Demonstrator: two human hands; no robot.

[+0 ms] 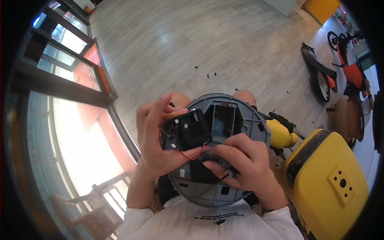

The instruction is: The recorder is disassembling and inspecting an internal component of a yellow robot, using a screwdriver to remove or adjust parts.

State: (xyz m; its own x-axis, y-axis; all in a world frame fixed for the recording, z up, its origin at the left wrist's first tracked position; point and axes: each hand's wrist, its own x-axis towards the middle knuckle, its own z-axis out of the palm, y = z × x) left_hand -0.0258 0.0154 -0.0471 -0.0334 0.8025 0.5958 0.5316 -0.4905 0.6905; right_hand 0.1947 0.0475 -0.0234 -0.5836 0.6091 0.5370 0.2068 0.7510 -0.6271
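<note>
A round grey plastic housing (256, 136) with ribs and cut-outs rests on my lap. Above its left half, my left hand (154, 132) is closed round a black box-shaped module (195, 130), thumb below and fingers at the top. A red and black wire pair (191, 158) with a small white connector hangs from the module. My right hand (246, 160) is curled over the lower right of the housing. Between its fingers shows a thin dark rod with a round grey end (229, 173); its exact kind is unclear. The right fingertips come close to my left thumb.
Several small dark pieces like screws (208, 76) lie on the wood-look floor (160, 48). A large yellow shell (332, 188) stands close at the right, by a smaller yellow part (282, 134). Beyond are a dark curved part (320, 76) and a red bike (352, 74). Glass doors (80, 120) line the left.
</note>
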